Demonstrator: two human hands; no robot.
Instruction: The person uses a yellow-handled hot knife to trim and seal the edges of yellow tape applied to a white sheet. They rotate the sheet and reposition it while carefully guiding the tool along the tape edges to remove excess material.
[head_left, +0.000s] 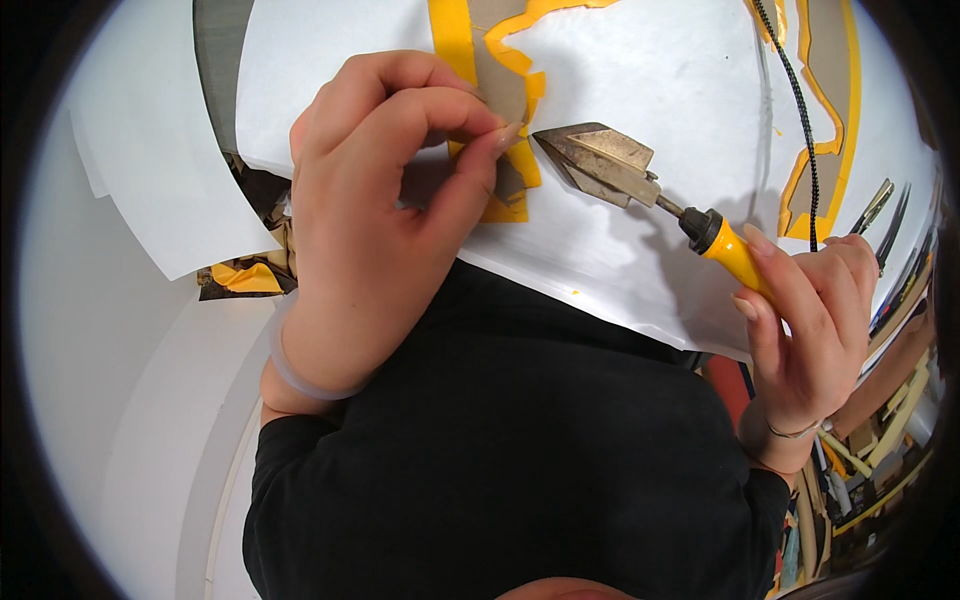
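Note:
In my right hand (814, 322) is a small electric iron with a yellow handle (731, 251) and a pointed, stained metal head (607, 161). Its tip points left, close to my left fingertips. My left hand (375, 180) pinches thumb and forefinger together at the yellow edging (526, 161) of a grey-brown sheet piece (499, 79). Whatever lies between those fingertips is too small to make out. The piece has one straight yellow border and one jagged one, and part of it is hidden behind my left hand. White paper (645, 67) lies underneath.
A braided black cord (802, 112) runs across a second yellow-edged piece (832, 112) at the right. Metal hand tools (877, 206) lie beyond my right hand. Yellow and brown scraps (247, 277) sit at the left, below a hanging white sheet (165, 165). Stacked offcuts (892, 420) fill the lower right.

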